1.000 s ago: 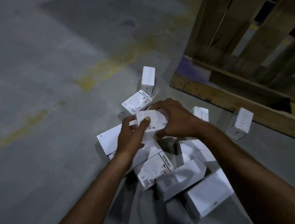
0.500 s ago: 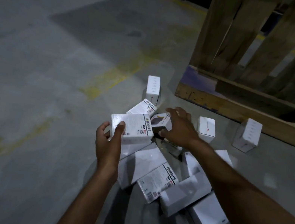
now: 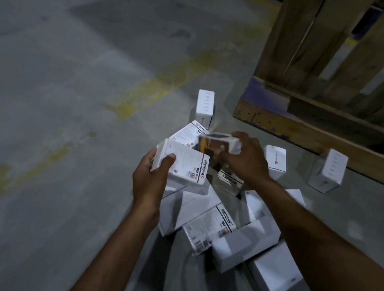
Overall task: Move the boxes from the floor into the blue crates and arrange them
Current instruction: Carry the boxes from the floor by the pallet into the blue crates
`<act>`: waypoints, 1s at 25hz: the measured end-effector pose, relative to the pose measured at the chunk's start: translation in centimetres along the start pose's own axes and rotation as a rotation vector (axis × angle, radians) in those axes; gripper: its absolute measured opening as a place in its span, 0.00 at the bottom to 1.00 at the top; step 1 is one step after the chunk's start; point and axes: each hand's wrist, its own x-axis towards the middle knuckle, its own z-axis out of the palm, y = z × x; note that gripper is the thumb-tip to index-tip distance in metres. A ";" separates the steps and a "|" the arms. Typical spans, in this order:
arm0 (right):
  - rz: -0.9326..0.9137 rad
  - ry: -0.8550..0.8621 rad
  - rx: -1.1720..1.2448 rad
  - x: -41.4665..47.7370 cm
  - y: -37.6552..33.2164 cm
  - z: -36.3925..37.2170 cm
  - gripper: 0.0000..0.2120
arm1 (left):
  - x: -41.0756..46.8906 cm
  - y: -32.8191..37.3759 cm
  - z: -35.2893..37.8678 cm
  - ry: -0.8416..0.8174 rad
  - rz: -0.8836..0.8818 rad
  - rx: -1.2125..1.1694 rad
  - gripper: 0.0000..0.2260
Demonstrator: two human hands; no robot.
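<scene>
Left grip point(image 3: 151, 181): clamped on a white box point(image 3: 183, 167), in front of the wooden pallet point(image 3: 315, 139).
Right grip point(image 3: 247, 161): pinching a dark-faced box point(image 3: 216, 144), nearer the pallet.
Pile point(image 3: 222, 230): on the floor point(image 3: 61, 122) before the pallet; blue crates out of view.
Risk: edge-only holds, likely slip onto the pile.

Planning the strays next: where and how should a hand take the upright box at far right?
Near its top, from above, thumb and fingers across the narrow width. The box stands upright and apart from the pile, so its top and sides are free.
</scene>
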 end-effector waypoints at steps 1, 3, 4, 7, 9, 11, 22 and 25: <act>0.072 0.029 0.139 0.1 -0.2 -0.3 0.29 | -0.1 0.1 0.3 -0.013 0.018 0.009 0.12; 0.301 0.041 0.552 0.2 -1.0 -1.4 0.27 | -0.4 0.6 1.0 -0.032 0.045 0.015 0.07; 0.421 0.021 0.734 0.4 -1.3 -2.0 0.28 | -0.4 0.8 1.4 -0.023 0.038 -0.008 0.07; 0.502 -0.108 1.074 -0.2 -2.3 -4.2 0.17 | 0.0 1.4 2.2 0.010 -0.048 -0.132 0.17; 0.519 -0.169 1.279 -0.3 -2.8 -5.2 0.12 | 0.4 1.8 2.8 0.000 -0.087 -0.197 0.23; 0.539 -0.200 1.407 -0.5 -3.4 -6.2 0.18 | 0.3 2.6 3.1 -0.029 -0.099 -0.264 0.22; 0.566 -0.285 1.474 -9.6 -16.2 -16.8 0.07 | -8.1 20.5 0.5 -0.113 -0.281 -0.483 0.22; 0.599 -0.302 1.391 -12.7 -21.8 -23.6 0.06 | -13.0 27.7 -1.3 -0.121 -0.302 -0.472 0.22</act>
